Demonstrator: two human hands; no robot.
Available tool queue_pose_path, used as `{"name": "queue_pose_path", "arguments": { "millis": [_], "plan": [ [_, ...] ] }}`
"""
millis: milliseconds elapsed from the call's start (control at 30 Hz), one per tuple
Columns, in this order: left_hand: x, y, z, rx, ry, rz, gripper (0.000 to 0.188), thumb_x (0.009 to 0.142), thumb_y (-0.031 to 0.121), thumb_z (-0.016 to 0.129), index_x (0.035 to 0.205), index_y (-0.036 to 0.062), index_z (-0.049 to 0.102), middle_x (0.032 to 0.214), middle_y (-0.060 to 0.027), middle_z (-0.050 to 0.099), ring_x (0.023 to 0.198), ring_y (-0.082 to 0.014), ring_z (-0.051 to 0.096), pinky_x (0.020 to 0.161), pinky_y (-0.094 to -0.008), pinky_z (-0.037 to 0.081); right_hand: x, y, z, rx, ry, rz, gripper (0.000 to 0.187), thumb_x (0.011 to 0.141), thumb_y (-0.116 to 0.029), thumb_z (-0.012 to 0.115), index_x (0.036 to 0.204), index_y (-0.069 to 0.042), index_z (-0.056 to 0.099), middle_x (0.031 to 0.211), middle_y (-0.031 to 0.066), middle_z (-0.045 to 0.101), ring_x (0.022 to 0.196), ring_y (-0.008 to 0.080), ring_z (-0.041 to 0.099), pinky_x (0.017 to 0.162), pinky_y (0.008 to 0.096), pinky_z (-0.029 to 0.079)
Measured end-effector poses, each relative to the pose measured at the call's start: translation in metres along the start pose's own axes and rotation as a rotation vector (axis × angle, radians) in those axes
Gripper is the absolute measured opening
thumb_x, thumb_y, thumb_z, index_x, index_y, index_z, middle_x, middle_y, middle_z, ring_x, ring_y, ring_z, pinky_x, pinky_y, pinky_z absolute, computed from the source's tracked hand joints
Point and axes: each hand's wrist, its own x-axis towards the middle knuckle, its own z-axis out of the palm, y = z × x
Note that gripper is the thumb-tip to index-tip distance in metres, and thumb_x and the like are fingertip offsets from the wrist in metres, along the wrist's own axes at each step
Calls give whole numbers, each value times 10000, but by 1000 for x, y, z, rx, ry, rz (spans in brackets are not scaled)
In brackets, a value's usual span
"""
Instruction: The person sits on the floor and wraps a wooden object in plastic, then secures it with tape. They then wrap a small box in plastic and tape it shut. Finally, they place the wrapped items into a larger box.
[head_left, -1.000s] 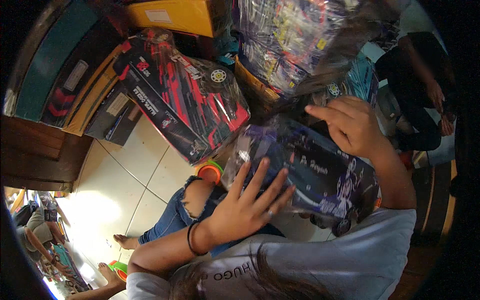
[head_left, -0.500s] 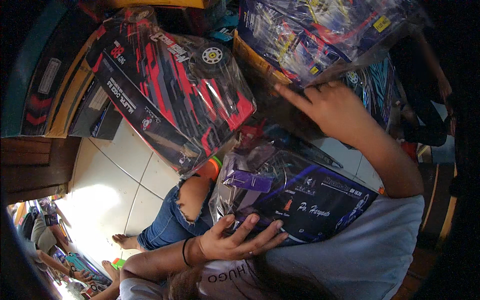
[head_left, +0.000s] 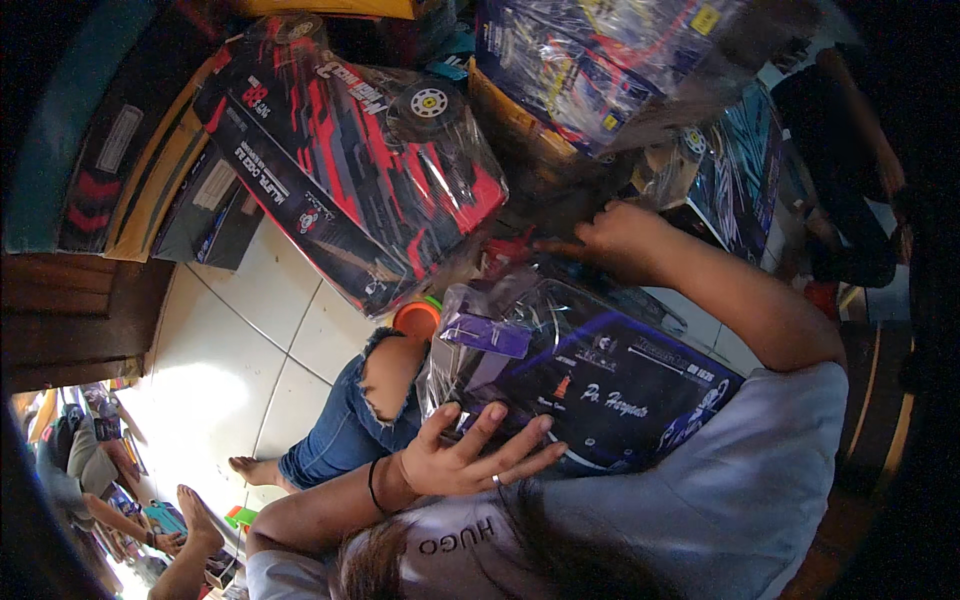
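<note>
A dark model bus (head_left: 640, 400) with purple trim, wrapped in clear plastic, lies tilted across my lap. My left hand (head_left: 480, 455) rests on its near side with the fingers spread over the wrap. Beyond the bus, my right hand (head_left: 630, 240) reaches leftward, index finger stretched out and the others partly bent. Nothing shows in it. That fingertip is close to a small red thing (head_left: 508, 250) in the shadow, too dim to name. A red, black and grey wheeled model vehicle (head_left: 350, 170), also wrapped, stands at the far left of the bus.
At the top stands a blue, plastic-wrapped package (head_left: 600, 70). A teal-and-black wrapped model (head_left: 735, 190) is to its right. An orange round container (head_left: 417, 318) sits by my knee on the tiled floor (head_left: 270, 310). Boxes (head_left: 150, 180) line the left; another person's foot (head_left: 200, 520) shows lower left.
My right hand has come down and toward me, away from the blue package to the bus's far side. My left hand stays on the bus. Another person's leg has moved further into view.
</note>
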Motion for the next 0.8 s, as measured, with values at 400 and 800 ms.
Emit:
{"name": "queue_pose_path", "arguments": {
  "millis": [400,800],
  "plan": [
    [88,-21,17,-99,-78,-68,561,811,267,550,1363,213,464,1359,-84,477,1259,-332,428,1033,-563,301,-147,-45,-78,668,680,455,418,879,-63,531,1297,-56,541,765,27,477,694,107,455,663,286,422],
    [23,-64,-36,-447,174,-197,908,731,257,770,1470,110,263,1522,-178,208,1406,-387,195,1143,-480,186,-134,-149,4,109,661,568,679,886,-453,543,1430,-98,345,1500,125,298,1360,323,306,1077,503,239]
  ]
}}
